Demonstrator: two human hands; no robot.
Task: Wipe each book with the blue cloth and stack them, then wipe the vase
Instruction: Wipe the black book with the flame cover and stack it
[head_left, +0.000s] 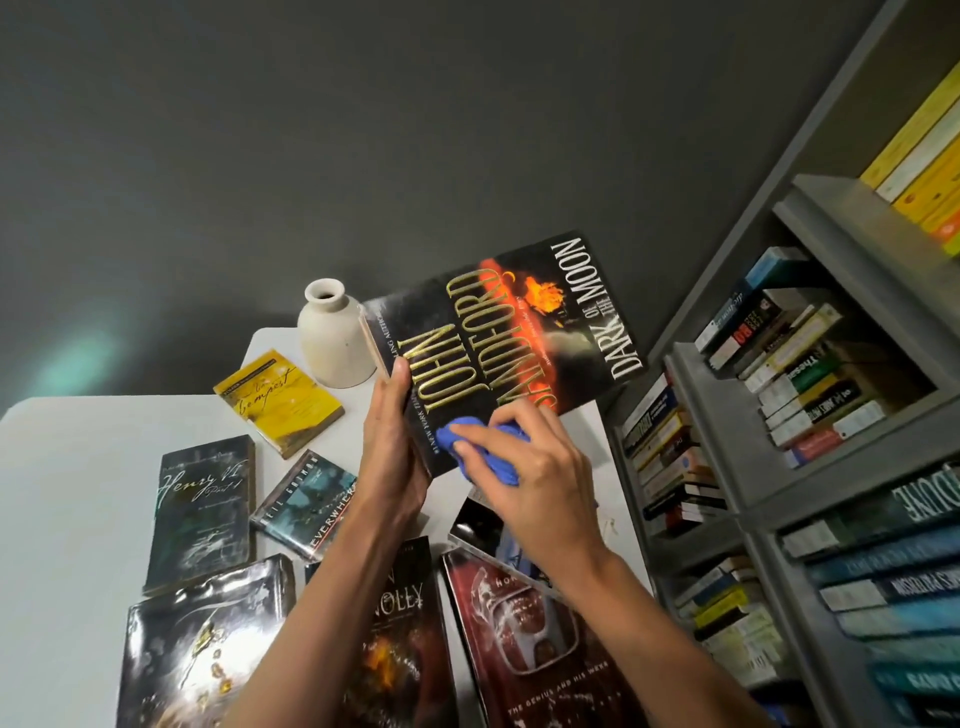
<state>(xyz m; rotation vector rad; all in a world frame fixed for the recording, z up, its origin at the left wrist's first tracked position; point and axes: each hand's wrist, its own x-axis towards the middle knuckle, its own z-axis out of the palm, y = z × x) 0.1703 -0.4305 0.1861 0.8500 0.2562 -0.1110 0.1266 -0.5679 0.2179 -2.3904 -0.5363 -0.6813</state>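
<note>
My left hand (392, 441) grips the lower left edge of a black paperback, Dark of the Moon (509, 322), held up tilted above the white table (67, 467). My right hand (535, 467) is closed on the bunched blue cloth (483, 447) and presses it against the lower part of the book's front cover. A cream ceramic vase (332, 338) stands upright at the back of the table, just behind the raised book. Several other books lie flat and unstacked on the table: a yellow one (280, 400), Henry VI (202, 509), a teal one (306, 504), and three large ones nearest me.
A grey bookshelf (810, 374) packed with books stands close on the right, against the table's right edge. A dark grey wall rises behind the table. A red-covered book (519, 639) and a dark one (400, 639) lie under my forearms.
</note>
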